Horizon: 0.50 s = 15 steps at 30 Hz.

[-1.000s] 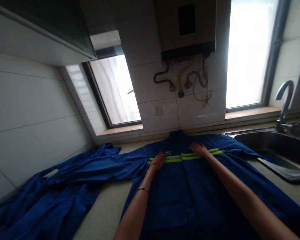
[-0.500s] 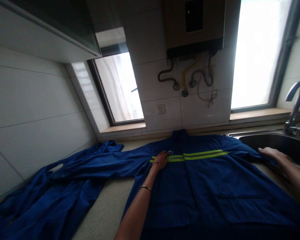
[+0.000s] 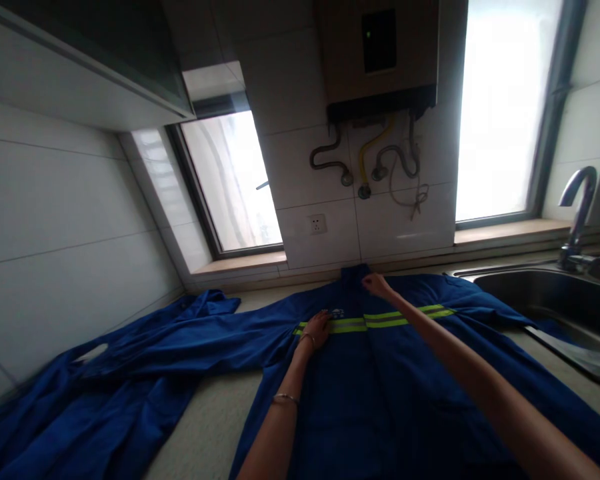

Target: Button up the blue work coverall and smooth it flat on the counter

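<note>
A blue work jacket (image 3: 340, 400) with yellow-green and grey stripes lies spread front up on the counter. My left hand (image 3: 318, 328) rests flat with fingers stretched out on its chest, by the stripe and just below a small white logo (image 3: 338, 313). At the jacket's collar (image 3: 353, 275), my right hand (image 3: 379, 285) has its fingers bent together. Whether cloth is pinched between them is hidden. The right forearm crosses over the stripe. Toward the sink runs one sleeve (image 3: 495, 303); the other sleeve (image 3: 230, 333) reaches left.
More blue clothing (image 3: 105, 413) lies crumpled on the left of the counter (image 3: 220, 400). At the right are a steel sink (image 3: 510, 283) and a faucet (image 3: 575, 220). A water heater (image 3: 375, 53) with hoses hangs on the wall, and a cabinet (image 3: 90, 87) overhangs the left.
My right hand has moved left from the sleeve by the sink to the collar. My left hand stays on the chest. The view has shifted slightly.
</note>
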Tool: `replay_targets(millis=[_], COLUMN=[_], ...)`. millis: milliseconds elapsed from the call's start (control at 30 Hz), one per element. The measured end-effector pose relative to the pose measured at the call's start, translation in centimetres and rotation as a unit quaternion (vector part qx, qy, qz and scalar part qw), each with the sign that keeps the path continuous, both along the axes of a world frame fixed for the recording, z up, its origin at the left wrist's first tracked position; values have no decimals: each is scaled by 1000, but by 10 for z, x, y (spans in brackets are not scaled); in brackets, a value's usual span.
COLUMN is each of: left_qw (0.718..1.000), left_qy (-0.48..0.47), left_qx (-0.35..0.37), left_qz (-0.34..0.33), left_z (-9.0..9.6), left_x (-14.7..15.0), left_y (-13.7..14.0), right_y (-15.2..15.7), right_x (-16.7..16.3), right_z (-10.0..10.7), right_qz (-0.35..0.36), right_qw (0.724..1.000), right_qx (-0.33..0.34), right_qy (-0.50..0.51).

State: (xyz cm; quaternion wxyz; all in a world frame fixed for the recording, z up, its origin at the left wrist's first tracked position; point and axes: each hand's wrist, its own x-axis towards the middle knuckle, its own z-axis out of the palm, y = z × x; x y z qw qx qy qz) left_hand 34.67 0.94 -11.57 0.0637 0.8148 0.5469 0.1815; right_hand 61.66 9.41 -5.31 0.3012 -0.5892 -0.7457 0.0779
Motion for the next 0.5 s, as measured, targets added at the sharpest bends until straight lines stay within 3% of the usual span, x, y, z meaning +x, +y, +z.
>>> replay_targets(millis=[133,300,500], left_qw=[1000,1000,1000], left_qy=[-8,12,19], left_qx=[19,17,-6], left_qz=[-10,-3,19], left_z=[-4,-3,1], left_x=[-5,-3,0], left_y=[4,3,1], right_y=[24,45,61], right_x=[-41,-46,-50], right_z=[-26,-41,-43], right_qz=[-7,-55,-98], right_qw=[998,988,973], right_qx=[-47,-106,-178], right_qy=[-52,-98,-106])
